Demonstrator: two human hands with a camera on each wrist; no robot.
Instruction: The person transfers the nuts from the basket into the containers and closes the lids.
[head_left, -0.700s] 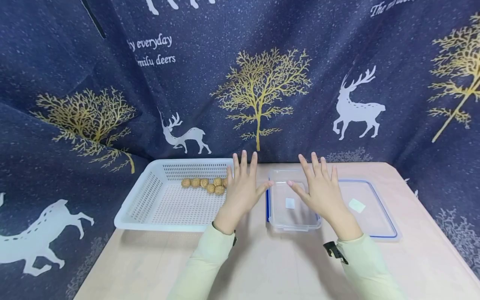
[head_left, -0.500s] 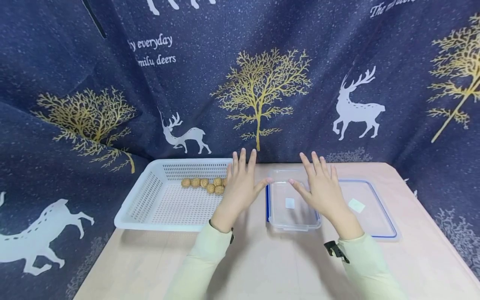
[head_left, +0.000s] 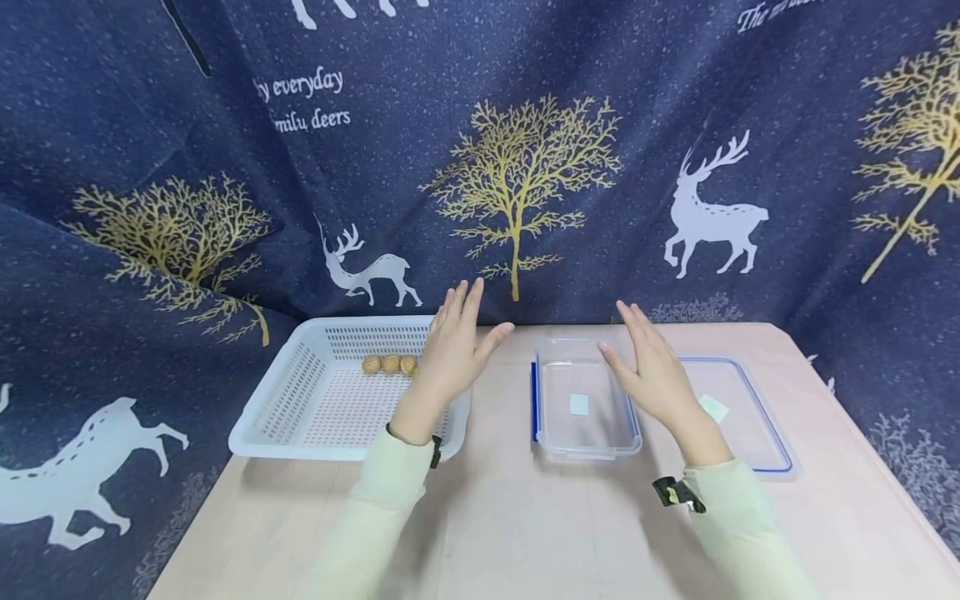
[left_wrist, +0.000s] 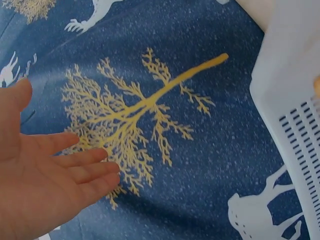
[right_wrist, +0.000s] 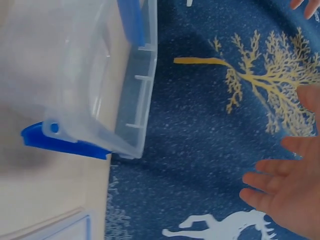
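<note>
My left hand [head_left: 450,354] hovers over the right end of a white perforated basket [head_left: 258,425], fingers extended and thumb spread, holding nothing. Walnuts [head_left: 391,364] lie in a row inside the basket, some hidden behind that hand. My right hand [head_left: 660,379] is raised at the right side of a clear plastic container [head_left: 570,433] with blue clips, its fingers extended and nothing in its grasp. The left wrist view shows the left palm [left_wrist: 45,185] with straight fingers. The right wrist view has the right hand [right_wrist: 295,185] apart from the container [right_wrist: 75,65].
A clear lid with a blue seal [head_left: 750,442] lies on the table [head_left: 525,533] at the right, partly behind the right forearm. Directly behind the table hangs a dark blue cloth [head_left: 585,242] printed with deer and trees.
Both hands have turned from palms down toward palms facing inward. The left hand has moved left, over the basket's right end; the right hand has shifted slightly right. The basket and container stay put.
</note>
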